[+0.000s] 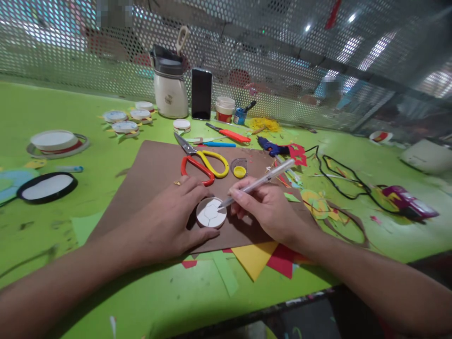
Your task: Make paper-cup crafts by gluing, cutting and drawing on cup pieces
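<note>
My left hand point(176, 214) grips the side of a small round white lid point(208, 217), fingers behind it and thumb in front. Thin dark lines form a polygon with short branches on the lid's face. In my right hand point(263, 205) is a pen point(263, 181) with a clear barrel, its tip at the lid's right part. Both hands rest over a brown cardboard sheet point(141, 183). Just beyond the left fingers lie scissors point(201, 162) with one red and one yellow handle. A small clear piece with a yellow cap point(239, 171) sits beside them.
Behind are a red cutter point(235, 136), a blue pen point(219, 144), a phone point(201, 94), a jug point(171, 89) and a glue gun point(271, 146). Its black cord point(348, 188) loops right. Paper turtles point(125, 128) stand left; a yellow paper piece point(254, 259) lies in front.
</note>
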Available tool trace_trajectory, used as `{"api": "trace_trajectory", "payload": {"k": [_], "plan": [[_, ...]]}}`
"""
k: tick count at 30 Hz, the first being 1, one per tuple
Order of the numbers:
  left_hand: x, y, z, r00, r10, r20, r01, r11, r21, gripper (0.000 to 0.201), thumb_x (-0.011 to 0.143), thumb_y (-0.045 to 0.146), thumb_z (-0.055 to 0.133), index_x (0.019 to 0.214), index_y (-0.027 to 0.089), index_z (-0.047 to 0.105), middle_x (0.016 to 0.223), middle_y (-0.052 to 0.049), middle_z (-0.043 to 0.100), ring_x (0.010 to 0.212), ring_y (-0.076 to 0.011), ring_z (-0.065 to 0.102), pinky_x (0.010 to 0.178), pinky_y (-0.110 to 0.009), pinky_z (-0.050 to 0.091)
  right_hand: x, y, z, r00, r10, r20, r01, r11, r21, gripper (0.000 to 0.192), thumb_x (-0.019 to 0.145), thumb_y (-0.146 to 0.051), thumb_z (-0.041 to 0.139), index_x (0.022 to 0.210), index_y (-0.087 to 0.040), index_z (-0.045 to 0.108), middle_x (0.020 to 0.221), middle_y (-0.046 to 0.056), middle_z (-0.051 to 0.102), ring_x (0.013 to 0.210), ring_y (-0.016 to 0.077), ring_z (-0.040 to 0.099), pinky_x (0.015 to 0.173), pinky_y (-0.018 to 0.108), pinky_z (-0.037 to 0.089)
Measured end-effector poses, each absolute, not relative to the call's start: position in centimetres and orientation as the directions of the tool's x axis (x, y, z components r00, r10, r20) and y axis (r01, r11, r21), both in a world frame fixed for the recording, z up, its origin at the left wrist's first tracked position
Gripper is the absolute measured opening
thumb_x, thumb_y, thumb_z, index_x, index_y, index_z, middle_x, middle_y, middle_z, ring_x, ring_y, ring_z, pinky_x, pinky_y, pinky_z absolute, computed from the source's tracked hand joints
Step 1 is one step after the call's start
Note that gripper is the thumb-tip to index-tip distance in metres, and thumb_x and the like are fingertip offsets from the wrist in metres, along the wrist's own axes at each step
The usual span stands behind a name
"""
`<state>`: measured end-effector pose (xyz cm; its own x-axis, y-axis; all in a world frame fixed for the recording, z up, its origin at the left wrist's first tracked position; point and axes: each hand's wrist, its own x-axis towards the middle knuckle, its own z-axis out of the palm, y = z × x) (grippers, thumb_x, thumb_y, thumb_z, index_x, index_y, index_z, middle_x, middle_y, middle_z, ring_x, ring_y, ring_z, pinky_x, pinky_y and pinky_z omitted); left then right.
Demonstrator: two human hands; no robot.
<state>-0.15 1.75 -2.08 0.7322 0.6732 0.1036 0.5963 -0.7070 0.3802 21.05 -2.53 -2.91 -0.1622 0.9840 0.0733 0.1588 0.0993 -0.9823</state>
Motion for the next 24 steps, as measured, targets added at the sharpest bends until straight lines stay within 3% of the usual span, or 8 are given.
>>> {"api": "trace_trajectory", "payload": {"k": [4, 10, 12, 14, 17, 19, 24], "plan": [[-0.7, 1.8, -1.9, 0.776, 0.621, 0.115, 0.520, -0.731, 0.442, 0.040, 0.091, 0.037, 0.054, 0.128, 0.024, 0.060, 0.114, -0.011, 0.063, 0.099, -0.0279, 0.061, 0.083, -0.040, 0.050, 21.3, -2.4, -2.9, -0.127, 0.986, 0.113, 0.131, 0.129, -0.983, 0.024, 0.093, -0.042, 0.064, 0.086, -0.020, 0.061, 0.068, -0.003, 0.062, 0.061, 0.0110, 0.059, 0.059, 0.025, 0.052], [-1.4, 1.4, -2.9, 0.728, 0.666, 0.159, 0.503, -0.678, 0.536, 0.076, 0.077, 0.015, 0.054, 0.150, 0.027, 0.038, 0.142, -0.009, 0.057, 0.123, -0.0302, 0.056, 0.103, -0.044, 0.045, 21.3, -2.4, -2.9, -0.119, 0.986, 0.115, 0.133, 0.131, -0.982, 0.023, 0.092, -0.041, 0.065, 0.086, -0.020, 0.062, 0.068, -0.002, 0.063, 0.060, 0.0108, 0.059, 0.058, 0.025, 0.052], [-1.3, 1.1, -2.9, 0.702, 0.695, 0.156, 0.518, -0.649, 0.557, 0.070, 0.079, 0.021, 0.056, 0.147, 0.026, 0.041, 0.140, -0.010, 0.058, 0.123, -0.0313, 0.057, 0.102, -0.045, 0.046, 21.2, -2.5, -2.8, -0.139, 0.985, 0.097, 0.128, 0.115, -0.985, 0.022, 0.093, -0.040, 0.064, 0.086, -0.019, 0.062, 0.069, -0.002, 0.063, 0.061, 0.0108, 0.060, 0.059, 0.025, 0.053], [-1.1, 1.0, -2.6, 0.680, 0.721, 0.135, 0.557, -0.627, 0.545, 0.067, 0.082, 0.040, 0.063, 0.144, 0.024, 0.044, 0.137, -0.013, 0.060, 0.121, -0.0348, 0.057, 0.100, -0.048, 0.047, 21.1, -2.6, -2.8, -0.160, 0.983, 0.087, 0.117, 0.106, -0.987, 0.020, 0.093, -0.037, 0.064, 0.087, -0.019, 0.063, 0.069, -0.002, 0.063, 0.062, 0.0106, 0.060, 0.061, 0.024, 0.053], [-0.7, 1.2, -2.1, 0.656, 0.753, 0.062, 0.632, -0.592, 0.500, 0.089, 0.073, 0.066, 0.071, 0.144, 0.019, 0.045, 0.133, -0.018, 0.059, 0.118, -0.0397, 0.058, 0.095, -0.053, 0.049, 21.1, -2.7, -2.7, -0.158, 0.983, 0.091, 0.106, 0.109, -0.988, 0.018, 0.093, -0.035, 0.064, 0.087, -0.018, 0.063, 0.069, -0.002, 0.063, 0.062, 0.0101, 0.059, 0.061, 0.023, 0.052], [-0.6, 1.5, -2.1, 0.658, 0.752, 0.040, 0.648, -0.592, 0.479, 0.090, 0.073, 0.067, 0.071, 0.144, 0.018, 0.045, 0.131, -0.018, 0.059, 0.115, -0.0393, 0.059, 0.093, -0.051, 0.050, 21.1, -2.7, -2.7, -0.155, 0.984, 0.087, 0.111, 0.105, -0.988, 0.018, 0.093, -0.035, 0.064, 0.087, -0.018, 0.062, 0.069, -0.002, 0.063, 0.062, 0.0098, 0.059, 0.061, 0.022, 0.052], [-0.8, 1.6, -2.3, 0.673, 0.735, 0.080, 0.627, -0.625, 0.466, 0.070, 0.081, 0.052, 0.067, 0.140, 0.018, 0.049, 0.124, -0.015, 0.063, 0.111, -0.0358, 0.061, 0.091, -0.048, 0.050, 21.0, -2.7, -2.8, -0.172, 0.982, 0.081, 0.084, 0.096, -0.992, 0.017, 0.092, -0.034, 0.064, 0.086, -0.018, 0.062, 0.067, -0.003, 0.062, 0.060, 0.0092, 0.057, 0.059, 0.022, 0.050]]}}
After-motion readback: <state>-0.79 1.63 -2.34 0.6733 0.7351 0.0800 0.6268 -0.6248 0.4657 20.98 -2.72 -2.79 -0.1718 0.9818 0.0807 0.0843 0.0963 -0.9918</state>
